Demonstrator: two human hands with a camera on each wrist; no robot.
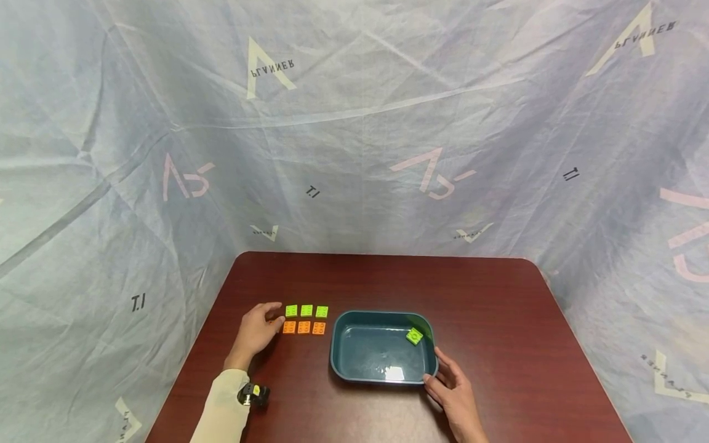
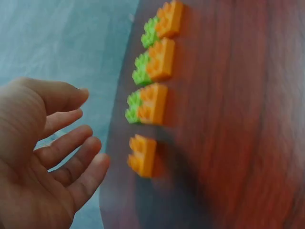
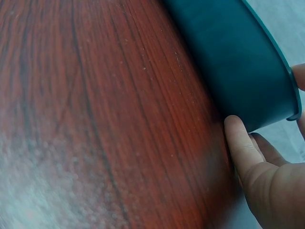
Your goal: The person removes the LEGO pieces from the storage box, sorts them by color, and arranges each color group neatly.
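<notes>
In the head view my left hand (image 1: 256,330) hovers at the left end of two short rows of toy building bricks, lime green bricks (image 1: 307,311) behind and orange bricks (image 1: 304,327) in front. The left wrist view shows its fingers parted and loosely bent, apart from the nearest orange brick (image 2: 143,156), with nothing between them. My right hand (image 1: 455,391) holds the near right corner of a dark teal tub (image 1: 344,371), thumb against the outer wall. Inside the tub, toward its right end, lies one lime green brick (image 1: 414,336).
All of this stands on a reddish-brown wooden table (image 1: 498,307) with rounded far corners. Pale printed sheeting (image 1: 354,184) hangs behind the table and along both sides. A dark wrist camera (image 1: 253,394) is strapped over the left sleeve.
</notes>
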